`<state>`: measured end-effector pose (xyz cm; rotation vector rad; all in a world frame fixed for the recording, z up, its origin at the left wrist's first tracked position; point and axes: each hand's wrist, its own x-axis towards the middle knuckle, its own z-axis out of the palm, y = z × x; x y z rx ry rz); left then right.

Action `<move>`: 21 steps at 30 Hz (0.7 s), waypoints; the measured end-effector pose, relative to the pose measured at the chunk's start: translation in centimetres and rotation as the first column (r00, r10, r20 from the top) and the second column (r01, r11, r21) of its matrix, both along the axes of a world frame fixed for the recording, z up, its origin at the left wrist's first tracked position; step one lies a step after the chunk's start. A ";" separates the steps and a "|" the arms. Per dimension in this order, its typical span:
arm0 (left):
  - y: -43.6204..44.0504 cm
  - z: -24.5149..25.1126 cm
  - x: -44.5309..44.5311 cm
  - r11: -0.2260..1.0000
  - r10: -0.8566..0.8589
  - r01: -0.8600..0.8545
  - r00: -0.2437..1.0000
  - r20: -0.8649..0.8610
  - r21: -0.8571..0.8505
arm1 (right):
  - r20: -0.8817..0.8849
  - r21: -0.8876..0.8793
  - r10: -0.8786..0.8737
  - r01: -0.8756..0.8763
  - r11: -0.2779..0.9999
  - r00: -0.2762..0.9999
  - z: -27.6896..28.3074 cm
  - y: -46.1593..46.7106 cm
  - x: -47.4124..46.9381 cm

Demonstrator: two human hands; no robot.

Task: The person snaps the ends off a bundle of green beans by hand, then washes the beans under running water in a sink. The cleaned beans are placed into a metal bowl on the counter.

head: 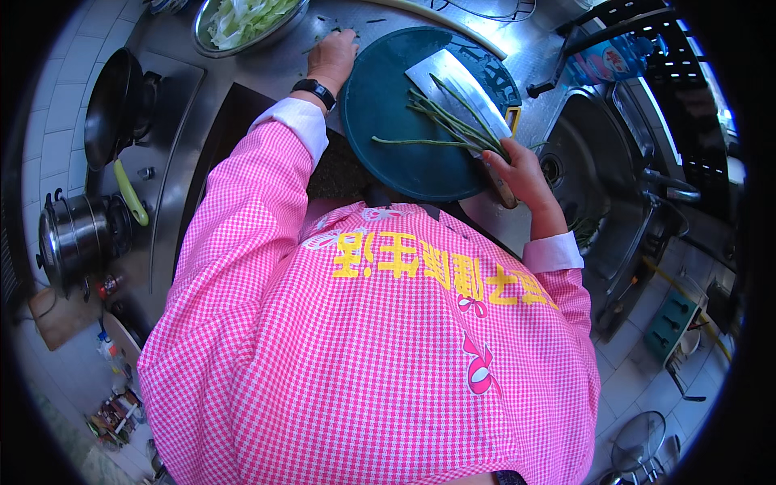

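Observation:
My right hand (519, 171) grips several long green beans (451, 118) at one end; they fan out leftward over a cleaver (451, 76) and a round green cutting board (388, 109). The cleaver lies flat on the board, its wooden handle (501, 188) below my right hand. Left of the board, my left hand (332, 54) is over the steel counter with its fingers bent down near small green scraps (321, 37). Whether it holds any scrap cannot be told.
A steel bowl (203, 43) of shredded lettuce (242, 21) stands at upper left. A black pan (112, 109) and a steel pot (76, 239) are on the stove at left. The sink (597, 145) lies to the right, below a detergent bottle (609, 59).

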<state>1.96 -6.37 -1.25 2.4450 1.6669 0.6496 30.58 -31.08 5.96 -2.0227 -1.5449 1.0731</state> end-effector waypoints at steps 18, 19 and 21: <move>-4.6 0.7 7.9 0.818 -0.569 0.574 0.818 0.089 -0.046 | 0.108 -0.014 0.049 -0.048 0.999 0.993 1.4 -0.4 -0.8; -5.0 0.4 8.4 0.826 -0.555 0.559 0.829 0.077 -0.071 | 0.106 -0.006 0.056 -0.056 0.998 0.993 1.3 -0.5 -0.6; -5.2 0.0 8.9 0.827 -0.551 0.553 0.833 0.055 -0.104 | 0.079 0.022 0.043 -0.045 0.999 0.996 1.3 -0.6 -0.5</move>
